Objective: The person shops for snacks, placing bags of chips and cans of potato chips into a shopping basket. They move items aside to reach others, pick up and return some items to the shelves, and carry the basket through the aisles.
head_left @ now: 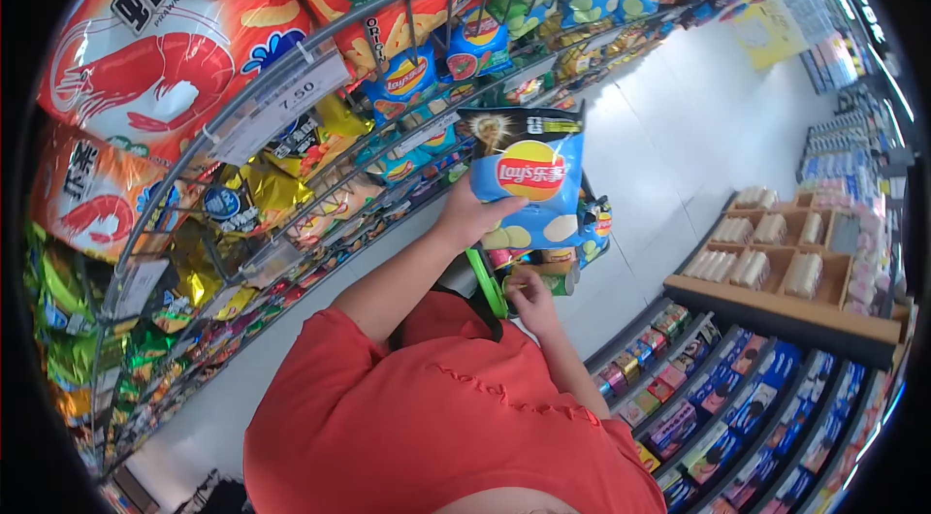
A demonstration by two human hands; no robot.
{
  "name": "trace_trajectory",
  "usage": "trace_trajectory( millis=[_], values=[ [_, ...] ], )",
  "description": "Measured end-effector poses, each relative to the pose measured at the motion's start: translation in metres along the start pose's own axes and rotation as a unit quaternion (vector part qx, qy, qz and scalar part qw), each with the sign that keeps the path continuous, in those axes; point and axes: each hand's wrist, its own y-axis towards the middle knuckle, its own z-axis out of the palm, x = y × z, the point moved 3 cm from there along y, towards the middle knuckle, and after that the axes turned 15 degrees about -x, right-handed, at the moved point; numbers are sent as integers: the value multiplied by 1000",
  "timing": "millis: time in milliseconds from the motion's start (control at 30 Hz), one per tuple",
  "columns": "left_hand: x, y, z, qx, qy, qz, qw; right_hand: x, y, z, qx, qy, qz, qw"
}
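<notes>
My left hand [477,216] grips a blue Lay's chip bag [529,186] by its side, with the thumb across the front. The bag is held up in front of me, its black top edge away from my body. Just below it, my right hand [531,303] has its fingers curled together; what is between them, if anything, I cannot make out. Beside the right hand are a green basket handle [488,283] and a green tube-shaped package [560,281]. More snack packs lie under and behind the held bag, partly hidden by it.
A wire-fronted snack shelf [330,34] runs along my left, with large red prawn cracker bags [155,39] on top. To the right stand a wooden compartment display [776,252] and tilted racks of small boxes [737,398]. A pale tiled floor [669,126] stretches ahead between them.
</notes>
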Motion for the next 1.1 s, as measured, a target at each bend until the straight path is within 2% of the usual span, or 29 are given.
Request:
trace_trajectory(
  millis=[67,133,200,233,267,300,333,400,433,467,533,567,700,767,800,833,867,900,933,1000,1033,1067,1100],
  values=[
    [5,-7,-7,-31,-62,-60,996,-3,-16,12,7,-21,30,999],
    [4,-17,-14,-8,-71,-83,994,16,-24,24,31,-138,78,987],
    [22,-23,-25,22,-129,-217,967,4,-20,24,16,-138,64,988],
    [23,-26,-30,35,-128,-216,967,3,-19,27,24,-166,58,984],
    [26,-32,-34,42,-164,-283,944,1,-19,29,32,-194,52,979],
    [31,-39,-38,48,-196,-349,915,18,-22,34,53,-227,90,968],
    [36,-45,-41,58,-191,-350,915,14,-22,39,43,-222,89,970],
    [51,-59,-48,84,-215,-422,877,10,-15,53,64,-164,-142,974],
    [54,-66,-52,87,-223,-442,865,13,-9,59,115,-147,-187,964],
    [56,-73,-57,92,-217,-441,866,14,-3,61,109,-143,-191,965],
    [56,-87,-63,97,-233,-454,854,28,0,69,134,61,-82,986],
    [55,-90,-64,99,-228,-455,855,34,0,71,132,93,-76,984],
    [49,-89,-58,128,-184,-380,897,43,5,75,114,120,-98,981],
    [45,-79,-57,105,-135,-283,944,43,8,70,99,117,-108,982],
    [44,-75,-51,105,-133,-279,945,42,9,65,91,118,-112,982],
    [39,-67,-46,98,-71,-190,974,29,11,57,93,119,-117,982],
    [34,-59,-40,91,-8,-98,991,13,12,44,30,-85,-115,989],
    [27,-46,-28,72,59,-35,995,5,23,27,-38,-281,-112,952],
    [17,-40,-17,73,62,-31,995,14,26,20,-40,-278,-116,953],
    [-12,-30,6,29,116,134,984,26,30,2,-30,-334,6,942],
    [-19,-20,16,54,131,177,974,24,36,-6,-42,-336,-11,941],
    [-14,1,19,58,134,183,972,22,40,-17,-46,-332,-15,942],
    [-2,27,21,90,179,259,945,23,45,-28,-39,-315,-26,948]
  ],
)
